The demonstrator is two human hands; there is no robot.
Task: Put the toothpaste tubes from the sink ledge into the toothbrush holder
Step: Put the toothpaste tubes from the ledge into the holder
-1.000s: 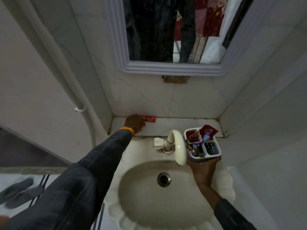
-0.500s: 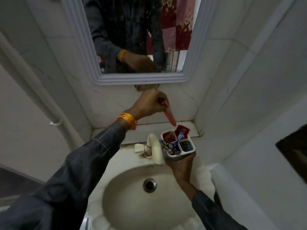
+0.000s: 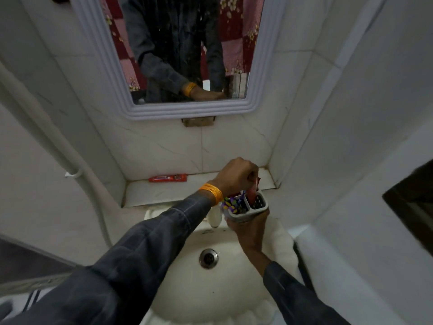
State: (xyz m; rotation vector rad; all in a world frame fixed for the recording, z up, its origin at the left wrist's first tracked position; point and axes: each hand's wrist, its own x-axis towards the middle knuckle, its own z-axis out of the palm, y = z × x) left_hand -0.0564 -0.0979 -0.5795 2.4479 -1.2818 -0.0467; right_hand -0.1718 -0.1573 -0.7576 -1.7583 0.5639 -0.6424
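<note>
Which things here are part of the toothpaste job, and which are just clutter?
Job:
- red tube in left hand, entering the holder
- holder, held by right hand
- red tube on ledge

Clutter:
- mirror
- tap
- drain
- pipe

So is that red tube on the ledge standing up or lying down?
Lying down: the red toothpaste tube rests flat along the ledge against the wall.
</note>
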